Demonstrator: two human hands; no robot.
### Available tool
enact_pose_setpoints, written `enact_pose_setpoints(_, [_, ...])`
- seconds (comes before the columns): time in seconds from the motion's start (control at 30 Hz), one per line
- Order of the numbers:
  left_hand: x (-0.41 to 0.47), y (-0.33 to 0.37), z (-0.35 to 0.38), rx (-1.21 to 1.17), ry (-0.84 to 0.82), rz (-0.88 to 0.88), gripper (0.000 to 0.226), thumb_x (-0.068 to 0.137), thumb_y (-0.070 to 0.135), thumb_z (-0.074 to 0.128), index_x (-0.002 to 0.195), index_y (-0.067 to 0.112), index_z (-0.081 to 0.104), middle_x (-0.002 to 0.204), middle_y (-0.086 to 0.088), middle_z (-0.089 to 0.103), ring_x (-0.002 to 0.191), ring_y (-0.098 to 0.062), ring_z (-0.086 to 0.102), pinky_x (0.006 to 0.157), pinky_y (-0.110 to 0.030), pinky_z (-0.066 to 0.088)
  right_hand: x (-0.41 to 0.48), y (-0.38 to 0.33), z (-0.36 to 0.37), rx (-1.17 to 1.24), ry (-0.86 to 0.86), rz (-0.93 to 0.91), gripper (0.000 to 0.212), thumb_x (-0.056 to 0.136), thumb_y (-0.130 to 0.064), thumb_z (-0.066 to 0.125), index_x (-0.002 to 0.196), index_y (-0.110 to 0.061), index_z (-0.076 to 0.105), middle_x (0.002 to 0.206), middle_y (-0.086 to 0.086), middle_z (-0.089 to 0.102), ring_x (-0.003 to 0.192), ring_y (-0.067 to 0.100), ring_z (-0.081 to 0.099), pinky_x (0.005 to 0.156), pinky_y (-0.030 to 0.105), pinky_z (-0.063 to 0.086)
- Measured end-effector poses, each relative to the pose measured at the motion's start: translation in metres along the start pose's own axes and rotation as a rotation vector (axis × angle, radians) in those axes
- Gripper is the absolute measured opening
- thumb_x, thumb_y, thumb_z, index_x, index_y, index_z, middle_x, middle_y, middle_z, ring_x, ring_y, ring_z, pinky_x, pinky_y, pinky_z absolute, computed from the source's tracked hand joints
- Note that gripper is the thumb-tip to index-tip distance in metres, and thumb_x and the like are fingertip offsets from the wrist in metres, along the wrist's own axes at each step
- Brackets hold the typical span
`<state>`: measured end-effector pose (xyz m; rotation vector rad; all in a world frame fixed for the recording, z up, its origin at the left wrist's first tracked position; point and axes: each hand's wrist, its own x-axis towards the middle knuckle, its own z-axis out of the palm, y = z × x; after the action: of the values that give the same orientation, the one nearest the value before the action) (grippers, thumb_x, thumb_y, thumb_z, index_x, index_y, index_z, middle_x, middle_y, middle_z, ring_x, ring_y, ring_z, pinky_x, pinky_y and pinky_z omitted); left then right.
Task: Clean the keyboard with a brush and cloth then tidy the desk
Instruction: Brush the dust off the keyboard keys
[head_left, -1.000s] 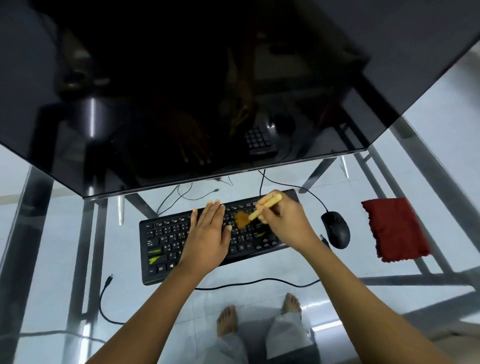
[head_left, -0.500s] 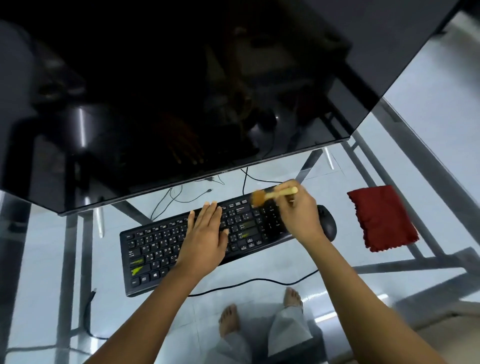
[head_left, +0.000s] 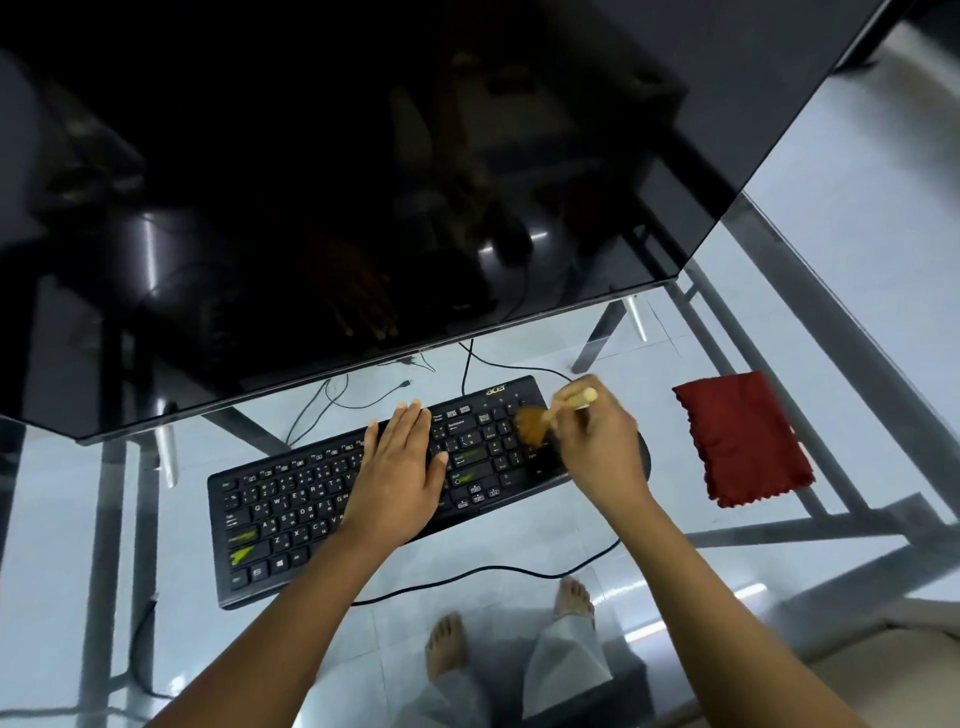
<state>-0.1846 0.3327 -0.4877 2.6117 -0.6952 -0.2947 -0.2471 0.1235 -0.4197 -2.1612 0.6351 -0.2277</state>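
Observation:
A black keyboard (head_left: 291, 509) lies slanted on the glass desk (head_left: 519, 540). My left hand (head_left: 400, 473) rests flat on its middle keys with straight fingers. My right hand (head_left: 597, 447) grips a small brush (head_left: 535, 423) by its pale wooden handle; the brown bristles touch the keys at the keyboard's right end. A red cloth (head_left: 737, 436) lies flat on the desk to the right, apart from both hands.
A large dark monitor (head_left: 311, 182) overhangs the far edge of the keyboard. A black mouse (head_left: 644, 457) is mostly hidden behind my right hand. Cables (head_left: 467, 571) run behind and in front of the keyboard. Metal frame bars and my feet show through the glass.
The brush has gone from the keyboard's middle up to its far edge, then back down onto the right-end keys. My left hand has stayed flat on the keyboard.

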Motion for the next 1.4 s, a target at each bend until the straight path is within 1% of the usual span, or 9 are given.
enact_pose_setpoints(0.17, [0.002, -0.002, -0.001, -0.001, -0.023, -0.002, 0.057, 0.102, 0.038, 0.034, 0.152, 0.011, 0.023, 0.161, -0.003, 0.016, 0.149, -0.015, 0.004, 0.12, -0.039, -0.005, -0.007, 0.009, -0.008, 0.068, -0.208, 0.018, 0.007, 0.095, -0.013, 0.055, 0.089, -0.011, 0.059, 0.067, -0.002, 0.071, 0.062, 0.008, 0.067, 0.063, 0.022, 0.056])
enact_pose_setpoints(0.3, [0.002, 0.0, -0.003, -0.009, -0.029, -0.002, 0.057, 0.102, 0.038, 0.035, 0.152, 0.011, 0.024, 0.161, -0.004, 0.017, 0.149, -0.016, 0.005, 0.12, -0.039, -0.005, -0.004, 0.016, -0.016, 0.072, 0.056, -0.002, 0.01, 0.095, -0.016, 0.055, 0.086, -0.018, 0.057, 0.078, -0.003, 0.07, 0.069, 0.01, 0.067, 0.064, 0.021, 0.052])
enact_pose_setpoints(0.4, [0.002, -0.001, -0.004, -0.023, -0.037, 0.003, 0.057, 0.102, 0.037, 0.035, 0.152, 0.011, 0.022, 0.161, -0.004, 0.015, 0.149, -0.015, 0.003, 0.119, -0.036, -0.007, -0.005, 0.017, -0.017, 0.086, -0.2, 0.076, 0.01, 0.095, -0.018, 0.057, 0.089, -0.011, 0.06, 0.071, 0.001, 0.073, 0.066, 0.017, 0.07, 0.066, 0.028, 0.059])
enact_pose_setpoints(0.5, [0.001, -0.003, -0.006, -0.016, -0.067, 0.013, 0.058, 0.102, 0.037, 0.035, 0.152, 0.011, 0.02, 0.161, -0.003, 0.013, 0.149, -0.014, 0.002, 0.12, -0.036, -0.006, -0.004, 0.02, -0.023, 0.043, 0.076, 0.021, 0.01, 0.095, -0.013, 0.055, 0.085, -0.014, 0.057, 0.072, -0.005, 0.07, 0.068, 0.01, 0.068, 0.067, 0.022, 0.054])
enact_pose_setpoints(0.63, [0.001, -0.005, -0.008, -0.003, -0.089, 0.022, 0.059, 0.102, 0.038, 0.035, 0.153, 0.013, 0.017, 0.162, -0.001, 0.011, 0.149, -0.013, 0.0, 0.121, -0.037, -0.004, -0.008, 0.02, -0.021, 0.127, -0.202, 0.084, 0.01, 0.094, -0.015, 0.057, 0.085, -0.012, 0.061, 0.067, 0.002, 0.072, 0.064, 0.019, 0.071, 0.061, 0.026, 0.057])
enact_pose_setpoints(0.77, [0.001, -0.004, -0.007, 0.002, -0.092, 0.012, 0.061, 0.102, 0.04, 0.033, 0.153, 0.013, 0.017, 0.162, 0.0, 0.009, 0.149, -0.012, -0.001, 0.121, -0.038, -0.004, -0.005, 0.023, -0.019, 0.064, 0.082, -0.002, 0.011, 0.094, -0.016, 0.057, 0.084, -0.017, 0.057, 0.074, -0.004, 0.069, 0.068, 0.011, 0.066, 0.059, 0.024, 0.052])
enact_pose_setpoints(0.9, [0.0, -0.003, -0.008, -0.005, -0.093, 0.005, 0.062, 0.102, 0.043, 0.033, 0.154, 0.014, 0.015, 0.162, 0.0, 0.007, 0.149, -0.012, -0.003, 0.121, -0.036, -0.006, 0.0, 0.015, -0.013, 0.135, -0.196, 0.06, 0.011, 0.095, -0.019, 0.056, 0.089, -0.011, 0.058, 0.073, 0.001, 0.073, 0.067, 0.016, 0.07, 0.068, 0.029, 0.058])
enact_pose_setpoints(1.27, [-0.001, -0.005, -0.02, 0.012, -0.236, 0.039, 0.088, 0.093, 0.063, 0.039, 0.154, 0.018, -0.005, 0.161, 0.004, -0.011, 0.145, -0.006, -0.018, 0.118, -0.034, -0.013, 0.016, -0.009, 0.011, 0.137, 0.079, -0.035, 0.006, 0.095, -0.011, 0.054, 0.089, -0.013, 0.055, 0.08, -0.011, 0.065, 0.076, -0.002, 0.064, 0.065, 0.014, 0.044])
enact_pose_setpoints(1.4, [-0.002, -0.004, -0.018, 0.022, -0.228, 0.039, 0.086, 0.093, 0.062, 0.038, 0.154, 0.018, -0.005, 0.161, 0.005, -0.012, 0.145, -0.006, -0.019, 0.118, -0.035, -0.013, 0.019, -0.014, 0.024, 0.1, -0.171, -0.073, 0.008, 0.096, -0.011, 0.052, 0.089, -0.012, 0.057, 0.078, 0.0, 0.073, 0.072, 0.012, 0.069, 0.072, 0.024, 0.055])
